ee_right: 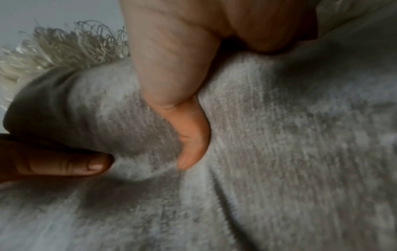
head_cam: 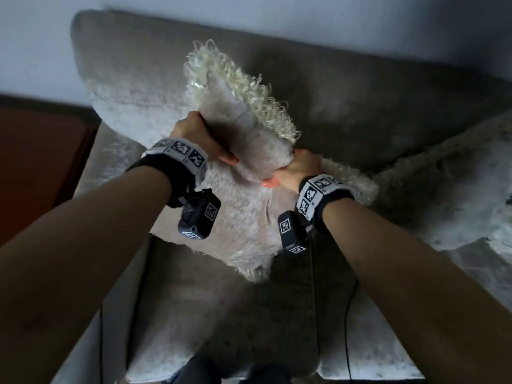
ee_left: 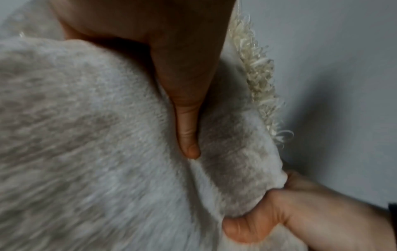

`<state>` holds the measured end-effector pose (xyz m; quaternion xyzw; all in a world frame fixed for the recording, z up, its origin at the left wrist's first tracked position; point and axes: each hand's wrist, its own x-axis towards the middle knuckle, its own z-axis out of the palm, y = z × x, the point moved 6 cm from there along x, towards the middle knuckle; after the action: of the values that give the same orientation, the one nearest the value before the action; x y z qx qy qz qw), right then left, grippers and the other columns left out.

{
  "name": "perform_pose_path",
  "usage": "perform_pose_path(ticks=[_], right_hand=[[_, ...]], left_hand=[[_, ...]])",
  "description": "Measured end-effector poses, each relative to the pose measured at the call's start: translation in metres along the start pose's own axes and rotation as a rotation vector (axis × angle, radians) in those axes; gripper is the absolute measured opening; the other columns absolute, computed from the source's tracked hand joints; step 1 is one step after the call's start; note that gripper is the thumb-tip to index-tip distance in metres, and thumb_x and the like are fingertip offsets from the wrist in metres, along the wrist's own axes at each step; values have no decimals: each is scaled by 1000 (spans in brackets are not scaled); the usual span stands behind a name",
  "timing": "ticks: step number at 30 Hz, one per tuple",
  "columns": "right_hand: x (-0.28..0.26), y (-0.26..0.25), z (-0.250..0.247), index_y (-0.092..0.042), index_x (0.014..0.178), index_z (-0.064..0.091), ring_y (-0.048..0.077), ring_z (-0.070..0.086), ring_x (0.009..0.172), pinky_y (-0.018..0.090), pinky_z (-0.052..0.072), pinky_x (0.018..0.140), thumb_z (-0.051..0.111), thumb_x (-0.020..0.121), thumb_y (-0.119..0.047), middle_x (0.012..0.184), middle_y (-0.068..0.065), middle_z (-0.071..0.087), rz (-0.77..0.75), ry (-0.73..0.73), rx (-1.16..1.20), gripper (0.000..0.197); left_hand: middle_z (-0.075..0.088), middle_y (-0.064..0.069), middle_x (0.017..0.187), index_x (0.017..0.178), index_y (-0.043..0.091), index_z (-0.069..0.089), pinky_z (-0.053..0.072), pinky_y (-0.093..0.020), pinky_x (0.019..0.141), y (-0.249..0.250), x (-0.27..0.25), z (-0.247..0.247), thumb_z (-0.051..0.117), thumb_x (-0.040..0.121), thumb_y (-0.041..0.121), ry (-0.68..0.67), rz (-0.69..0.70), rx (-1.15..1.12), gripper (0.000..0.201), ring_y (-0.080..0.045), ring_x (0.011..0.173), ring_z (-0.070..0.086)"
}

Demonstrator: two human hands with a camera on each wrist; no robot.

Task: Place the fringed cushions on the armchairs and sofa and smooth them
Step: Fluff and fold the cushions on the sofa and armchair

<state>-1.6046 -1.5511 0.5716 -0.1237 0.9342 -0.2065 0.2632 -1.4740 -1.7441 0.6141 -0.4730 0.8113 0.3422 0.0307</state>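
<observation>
A pale grey plush cushion [head_cam: 230, 217] with a cream fringe [head_cam: 249, 98] hangs over the seat of a grey armchair [head_cam: 133, 79]. Both hands bunch up its top edge into a thick fold. My left hand [head_cam: 199, 139] grips the fold from the left, its thumb [ee_left: 187, 129] pressed into the plush. My right hand [head_cam: 296, 170] grips the same fold from the right, its thumb [ee_right: 189, 135] dug into the fabric [ee_right: 279, 152]. The other fingers are hidden behind the cushion. The fringe [ee_left: 262, 84] stands up against the wall behind.
A second pale furry cushion or throw [head_cam: 457, 195] lies on the right side of the seat. A dark red-brown surface [head_cam: 36, 167] lies left of the chair. The seat front [head_cam: 221, 328] is bare, with thin black cables running down from my wrists.
</observation>
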Motion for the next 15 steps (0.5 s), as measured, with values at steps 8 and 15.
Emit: perform_pose_path(ticks=[8, 15], right_hand=[[15, 23, 15, -24, 76, 66, 8, 67, 76, 17, 52, 75, 94, 41, -38, 74, -13, 68, 24, -16, 145, 47], [43, 68, 38, -13, 141, 26, 29, 32, 138, 54, 32, 110, 87, 45, -59, 149, 7, 30, 86, 0, -157, 122]], left_hand=[[55, -10, 124, 130, 8, 38, 47, -44, 95, 26, 11, 6, 92, 40, 47, 96, 136, 241, 112, -30, 111, 55], [27, -7, 149, 148, 28, 12, 32, -53, 109, -38, 47, 64, 87, 40, 59, 6, 226, 290, 136, -34, 137, 28]])
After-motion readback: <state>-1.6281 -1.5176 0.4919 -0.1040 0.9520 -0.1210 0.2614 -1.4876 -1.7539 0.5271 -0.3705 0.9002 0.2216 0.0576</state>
